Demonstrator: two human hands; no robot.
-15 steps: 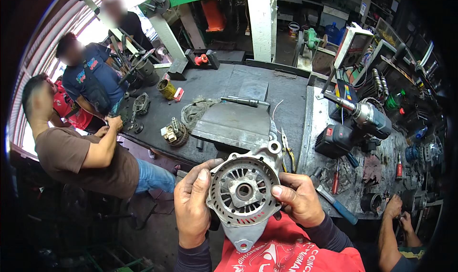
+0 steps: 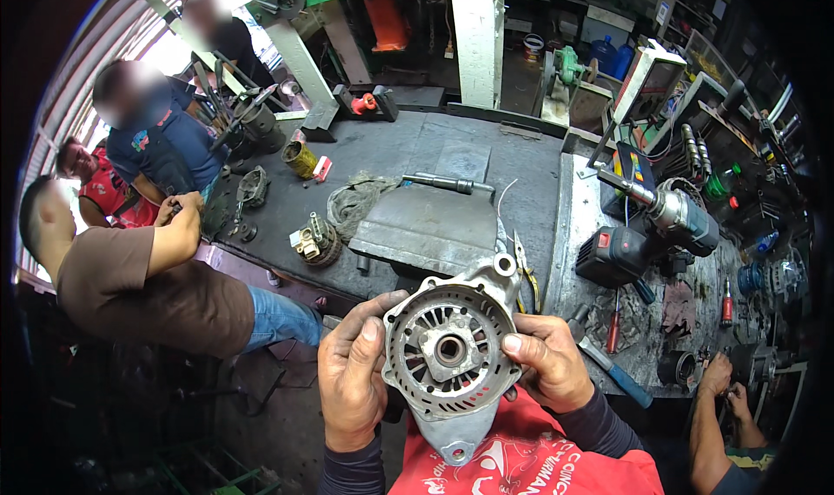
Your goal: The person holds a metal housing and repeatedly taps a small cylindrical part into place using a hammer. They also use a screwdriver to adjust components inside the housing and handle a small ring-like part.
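Note:
Between my two hands I hold a grey metal alternator housing [image 2: 448,408], round, slotted and vented, with a bearing in its centre. One mounting ear points up toward the bench, and a wider one hangs toward my red shirt. My left hand [image 2: 354,372] grips the left rim, thumb on the near side. On the opposite rim, my right hand [image 2: 549,361] has its thumb pressed on the edge, its fingers partly hidden behind. Just beyond the housing lies a dark metal block [image 2: 426,226] with a metal shaft [image 2: 447,183] on it. Yellow-handled pliers [image 2: 525,273] lie beside the block.
On the bench's right side lie a cordless impact wrench [image 2: 643,234], a blue-handled hammer [image 2: 618,375] and red screwdrivers [image 2: 614,328]. A rotor-like part [image 2: 315,245] and a yellow can [image 2: 300,159] stand left. Several people are at left; another person's hands [image 2: 728,382] work at lower right.
The housing has turned slightly in my hands and shifted a little right. At the left, the person in brown and the others have moved slightly.

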